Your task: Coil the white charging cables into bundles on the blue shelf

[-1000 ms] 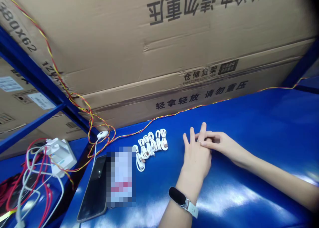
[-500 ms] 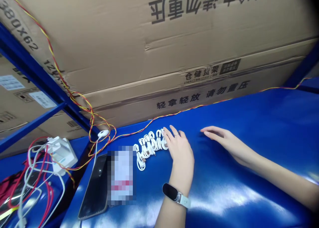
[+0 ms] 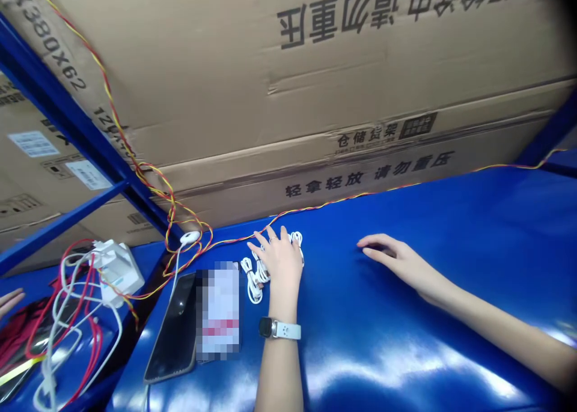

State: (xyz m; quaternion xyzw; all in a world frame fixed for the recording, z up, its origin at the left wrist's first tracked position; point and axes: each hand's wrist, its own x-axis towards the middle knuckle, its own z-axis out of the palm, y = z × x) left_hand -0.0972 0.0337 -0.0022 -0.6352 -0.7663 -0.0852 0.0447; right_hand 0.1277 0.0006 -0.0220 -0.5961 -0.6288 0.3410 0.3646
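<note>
My left hand (image 3: 280,259) lies palm down over a row of bundled white charging cables (image 3: 253,283), its fingers spread and covering the middle bundles. One bundle (image 3: 296,238) shows past its right side. A ring is on one finger, and a smart band with a pale strap is on that wrist. Farther right, my right hand (image 3: 391,253) hovers low over the blue shelf surface (image 3: 360,340), fingers stretched out with the thumb apart, holding nothing. Left of the cables lie a black phone (image 3: 174,331) and a blurred-out flat item (image 3: 219,310).
Large cardboard boxes (image 3: 225,69) stand behind the shelf. A red-yellow twisted wire (image 3: 311,206) runs along the back edge. At left are a blue metal post (image 3: 85,118), a white power strip (image 3: 119,274) with tangled cords, and another person's hand (image 3: 9,302).
My left hand has moved left from the right end of the cable row onto its middle, fingers wider. My right hand has barely shifted. Another person's fingers have appeared at the left edge.
</note>
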